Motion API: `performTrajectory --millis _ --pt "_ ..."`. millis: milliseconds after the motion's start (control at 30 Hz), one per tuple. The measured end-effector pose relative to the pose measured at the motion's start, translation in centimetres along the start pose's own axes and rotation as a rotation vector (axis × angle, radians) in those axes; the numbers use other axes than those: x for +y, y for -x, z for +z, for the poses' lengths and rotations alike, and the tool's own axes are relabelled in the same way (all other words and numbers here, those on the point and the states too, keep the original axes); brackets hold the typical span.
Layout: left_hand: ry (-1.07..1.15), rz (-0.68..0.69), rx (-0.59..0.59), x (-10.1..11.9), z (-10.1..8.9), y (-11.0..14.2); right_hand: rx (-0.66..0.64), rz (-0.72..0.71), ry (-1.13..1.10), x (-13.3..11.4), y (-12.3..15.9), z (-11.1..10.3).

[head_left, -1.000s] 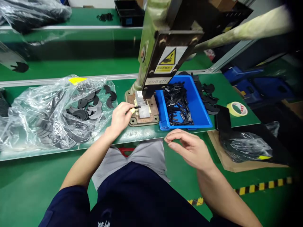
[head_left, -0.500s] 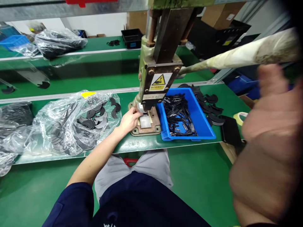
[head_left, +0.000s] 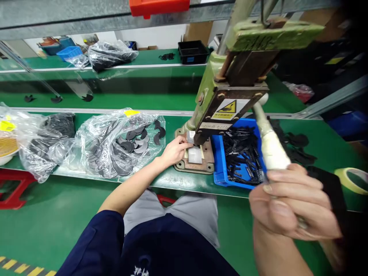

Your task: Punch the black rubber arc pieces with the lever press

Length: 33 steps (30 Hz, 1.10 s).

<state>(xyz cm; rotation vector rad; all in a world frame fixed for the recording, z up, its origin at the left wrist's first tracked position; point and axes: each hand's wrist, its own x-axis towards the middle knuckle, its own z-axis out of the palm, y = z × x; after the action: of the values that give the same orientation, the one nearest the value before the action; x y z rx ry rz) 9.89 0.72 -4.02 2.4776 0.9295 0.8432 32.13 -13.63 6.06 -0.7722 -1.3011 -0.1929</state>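
My right hand (head_left: 296, 203) is wrapped round the white-taped lever (head_left: 273, 149) of a green hand press (head_left: 205, 84). The lever slants down toward me. At the press base (head_left: 184, 165), my left hand (head_left: 175, 150) has its fingertips pinched at the fixture, close beside the lowered ram tip (head_left: 200, 138). A small dark part shows at those fingertips, mostly hidden by the fingers and the ram. Just in front of them lies a pale metal block (head_left: 195, 155) on the base.
A blue bin (head_left: 220, 168) of black strip-like parts stands right of the press. To the left lies a clear plastic bag (head_left: 86, 134) with dark curved pieces. Curved black pieces (head_left: 299, 140) and a tape roll (head_left: 352, 180) are farther right. A black tray (head_left: 192, 51) sits behind.
My right hand has closed on the lever and pulled it down from its raised position. The ram is lower. My left hand stays at the fixture; the view has shifted.
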Motion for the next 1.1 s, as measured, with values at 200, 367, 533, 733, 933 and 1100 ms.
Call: performTrajectory --millis 200,367,533,733,933,1100 --pt "-0.141 -0.364 0.113 -2.1 -4.3 -0.7 0.226 -0.200 -0.062 0.1 0.8 2.3" --pt "-0.423 -0.841 -0.053 -5.2 -7.4 -2.9 0.213 -0.141 -0.053 -0.5 0.9 2.1" --pt "-0.507 -0.880 -0.196 -5.5 -6.4 -4.7 0.107 -0.081 -0.030 -0.9 1.3 1.1" --pt "-0.325 -0.633 -0.039 -4.7 -5.9 -4.6 0.015 -0.052 -0.011 -1.0 1.5 0.1" --pt "0.117 -0.431 0.127 -2.4 -7.2 -1.6 0.013 -0.023 -0.015 -1.1 1.6 0.3" --pt "0.537 -0.548 0.296 -0.5 -7.6 0.4 0.055 -0.012 -0.004 -1.2 1.6 0.4"
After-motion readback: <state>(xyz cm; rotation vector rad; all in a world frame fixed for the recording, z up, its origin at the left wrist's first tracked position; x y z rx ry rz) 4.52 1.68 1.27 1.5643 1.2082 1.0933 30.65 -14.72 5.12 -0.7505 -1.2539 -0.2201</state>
